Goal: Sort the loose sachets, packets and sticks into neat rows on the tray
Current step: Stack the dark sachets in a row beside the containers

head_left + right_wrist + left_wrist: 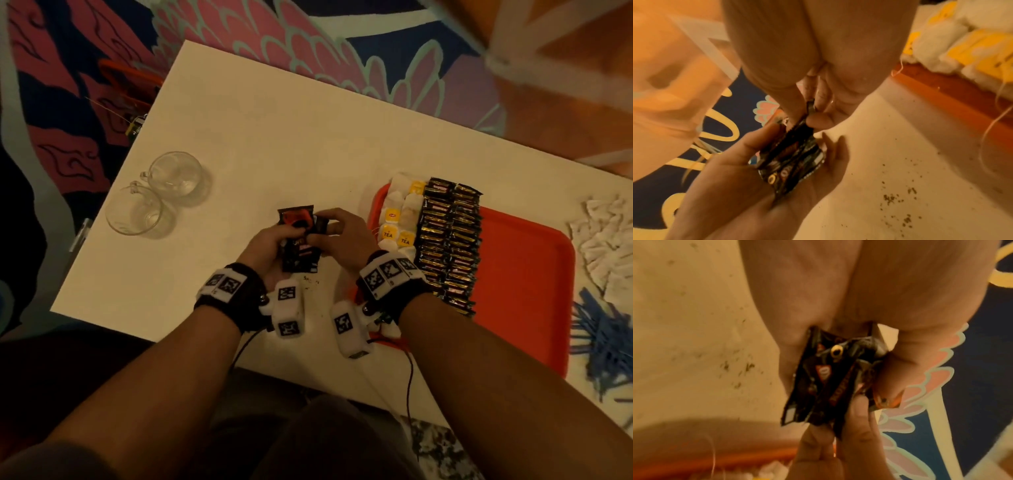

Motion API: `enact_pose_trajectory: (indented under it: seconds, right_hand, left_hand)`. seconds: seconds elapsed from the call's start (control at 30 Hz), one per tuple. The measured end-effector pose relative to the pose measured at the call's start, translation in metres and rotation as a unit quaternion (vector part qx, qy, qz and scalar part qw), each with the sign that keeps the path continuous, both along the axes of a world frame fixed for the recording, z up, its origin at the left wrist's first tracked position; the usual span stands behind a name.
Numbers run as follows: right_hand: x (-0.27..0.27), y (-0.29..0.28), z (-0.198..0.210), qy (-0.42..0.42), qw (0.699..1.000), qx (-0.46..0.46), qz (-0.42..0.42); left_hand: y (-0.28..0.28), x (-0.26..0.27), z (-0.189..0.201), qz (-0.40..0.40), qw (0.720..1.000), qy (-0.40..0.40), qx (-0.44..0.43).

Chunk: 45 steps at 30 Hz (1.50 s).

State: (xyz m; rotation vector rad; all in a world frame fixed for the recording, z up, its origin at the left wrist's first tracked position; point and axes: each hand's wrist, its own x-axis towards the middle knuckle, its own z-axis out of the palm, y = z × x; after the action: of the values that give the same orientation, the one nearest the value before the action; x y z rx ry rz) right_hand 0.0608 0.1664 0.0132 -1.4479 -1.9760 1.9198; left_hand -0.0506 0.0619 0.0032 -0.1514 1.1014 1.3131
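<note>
Left hand [263, 245]: my fingers curl round a stack of black sachets [300, 246].
Right hand [346, 233]: pinches one sachet's top edge (tray [524, 274] at 3 o'clock).

White table [274, 144]. Far left: two clear glass cups [156, 193], touching. Right: red tray [524, 274], partly overhanging the near edge. Far right: white sachet pile [603, 240], blue sticks [603, 342] nearer. Dark crumbs [310, 284] near centre edge.

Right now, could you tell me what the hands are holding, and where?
The left hand cradles dark packets; the right hand pinches one at its top.
</note>
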Motion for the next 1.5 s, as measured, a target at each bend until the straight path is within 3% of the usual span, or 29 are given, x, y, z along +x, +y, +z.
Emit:
enact_pose_trajectory:
  seconds: [0.1, 0.27, 0.37, 0.57, 0.83, 1.03, 1.2, 1.27, 1.37, 1.5]
  right_hand:
    - [0.022, 0.002, 0.014, 0.005, 1.0, 0.023, -0.003]
    - [0.065, 0.007, 0.036, -0.023, 0.979, 0.187, 0.072]
    - [0.091, 0.01, 0.052, -0.012, 0.975, 0.214, 0.052]
    - [0.137, 0.01, 0.063, 0.018, 0.992, 0.115, -0.057]
    - [0.196, 0.02, 0.085, 0.048, 0.98, 0.141, -0.129]
    - [0.226, 0.024, 0.104, 0.044, 0.988, 0.146, 0.003]
    - [0.237, 0.021, 0.115, 0.03, 0.98, 0.195, 0.027]
    - [0.241, 0.021, 0.116, 0.046, 0.978, 0.203, 0.011]
    - [0.247, 0.019, 0.112, 0.075, 0.977, 0.19, -0.054]
    - [0.251, 0.01, 0.1, 0.126, 0.976, 0.074, -0.16]
  left_hand:
    - [0.004, 0.021, 0.015, -0.029, 0.999, -0.021, 0.027]
    - [0.01, 0.057, 0.039, -0.066, 0.995, 0.074, 0.007]
    - [0.012, 0.079, 0.052, -0.073, 0.993, 0.096, 0.011]
    - [0.014, 0.121, 0.076, -0.03, 0.998, 0.058, 0.011]
    - [0.007, 0.17, 0.096, -0.042, 0.995, 0.093, 0.016]
    - [0.005, 0.203, 0.104, -0.047, 0.992, 0.117, -0.001]
    - [0.005, 0.227, 0.117, -0.052, 0.995, 0.074, 0.038]
    - [0.005, 0.233, 0.119, -0.043, 0.996, 0.058, 0.051]
    - [0.006, 0.237, 0.116, -0.045, 0.992, 0.106, 0.05]
    - [0.011, 0.244, 0.114, -0.026, 0.991, 0.119, 0.054]
